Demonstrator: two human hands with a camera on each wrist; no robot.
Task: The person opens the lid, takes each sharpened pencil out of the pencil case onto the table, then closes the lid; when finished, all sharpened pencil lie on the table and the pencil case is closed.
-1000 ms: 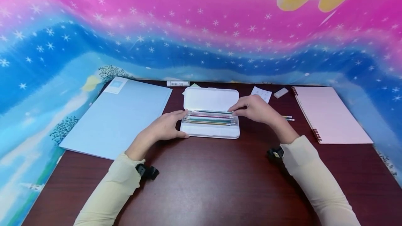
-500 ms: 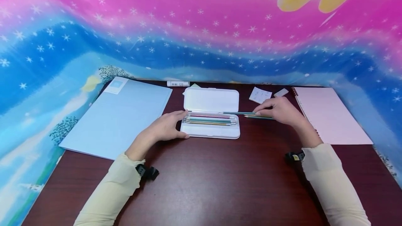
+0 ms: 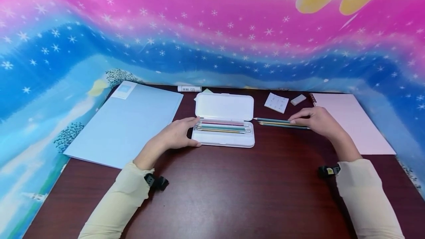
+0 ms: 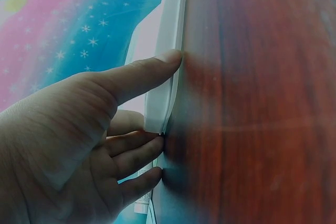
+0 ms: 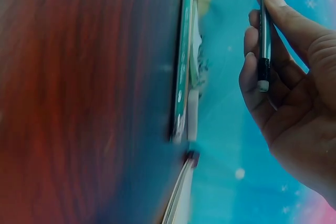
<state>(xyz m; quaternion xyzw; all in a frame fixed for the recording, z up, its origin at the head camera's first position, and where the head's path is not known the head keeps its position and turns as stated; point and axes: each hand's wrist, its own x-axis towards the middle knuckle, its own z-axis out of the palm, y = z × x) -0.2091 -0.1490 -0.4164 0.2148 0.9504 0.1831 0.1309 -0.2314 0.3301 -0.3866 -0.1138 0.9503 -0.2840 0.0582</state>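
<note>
A white pencil case [image 3: 224, 141] lies with its lid raised, several pencils [image 3: 222, 126] lined up inside. My left hand [image 3: 177, 134] holds its left end, thumb at the front corner and fingers round the side; the left wrist view shows the thumb [image 4: 152, 74] pressed on the case wall [image 4: 167, 51]. Right of the case, my right hand [image 3: 318, 121] pinches a green pencil [image 5: 264, 40] between thumb and fingers. It has a black band and a white eraser end, and its tip points toward the case. Close under it, other pencils [image 5: 182, 77] lie on the table.
A light blue folder [image 3: 132, 124] lies at left, a pink spiral notebook [image 3: 358, 124] at right. Along the back are a white tube [image 3: 189, 88], a small printed paper pad [image 3: 276, 103] and an eraser [image 3: 298, 99]. A patterned cloth [image 3: 212, 28] hangs behind the table.
My right hand has taken a green pencil out of the case and carried it right, over the pencils on the table. The left hand has stayed at the case.
</note>
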